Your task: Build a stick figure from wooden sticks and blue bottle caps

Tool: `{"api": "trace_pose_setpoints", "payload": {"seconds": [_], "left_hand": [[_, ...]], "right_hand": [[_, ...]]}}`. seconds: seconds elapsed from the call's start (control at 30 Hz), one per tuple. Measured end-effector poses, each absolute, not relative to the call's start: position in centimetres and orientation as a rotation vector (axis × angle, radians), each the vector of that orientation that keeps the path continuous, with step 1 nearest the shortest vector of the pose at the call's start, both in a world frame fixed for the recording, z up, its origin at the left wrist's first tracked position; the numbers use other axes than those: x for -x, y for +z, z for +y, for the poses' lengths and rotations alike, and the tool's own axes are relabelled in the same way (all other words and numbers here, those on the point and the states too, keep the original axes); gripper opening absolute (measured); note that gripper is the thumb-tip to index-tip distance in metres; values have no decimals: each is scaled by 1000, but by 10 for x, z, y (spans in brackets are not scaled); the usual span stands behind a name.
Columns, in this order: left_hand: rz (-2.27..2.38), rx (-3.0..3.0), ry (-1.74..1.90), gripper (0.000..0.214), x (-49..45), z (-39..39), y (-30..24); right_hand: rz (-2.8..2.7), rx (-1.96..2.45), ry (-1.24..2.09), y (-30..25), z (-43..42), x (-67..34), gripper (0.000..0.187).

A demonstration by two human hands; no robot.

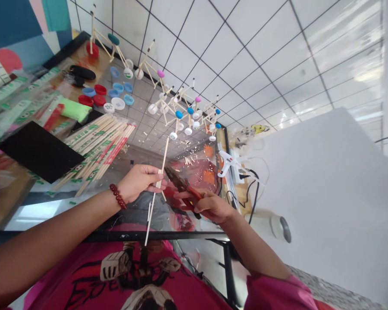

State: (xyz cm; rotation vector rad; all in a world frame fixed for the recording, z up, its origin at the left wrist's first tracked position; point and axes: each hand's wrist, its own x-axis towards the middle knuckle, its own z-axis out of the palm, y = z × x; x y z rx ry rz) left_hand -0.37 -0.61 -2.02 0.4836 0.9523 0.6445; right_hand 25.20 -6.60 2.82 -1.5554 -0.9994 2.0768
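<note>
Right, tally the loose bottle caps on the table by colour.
Red caps: 3
Blue caps: 6
White caps: 2
Total: 11

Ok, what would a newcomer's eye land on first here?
The stick models with bottle caps stand clustered at top centre. Below them, the left hand holds thin sticks beside the red-handled pliers in the right hand. A bundle of wooden sticks lies to the left, and a white glue gun to the right.
</note>
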Motion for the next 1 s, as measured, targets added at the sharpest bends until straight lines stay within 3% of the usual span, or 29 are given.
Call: {"api": "trace_pose_setpoints", "payload": {"seconds": [0.43, 0.8, 1.0], "left_hand": [[960, -523, 583, 17, 5, -6, -14], [857, -672, 398, 30, 7, -10, -25], [933, -673, 385, 21, 4, -12, -21]], "right_hand": [[-1106, 1581, 2064, 35, -68, -256, 62], [-1810, 1555, 1820, 50, -54, -250, 58], [-2027, 1613, 1806, 56, -50, -241, 56]]}}
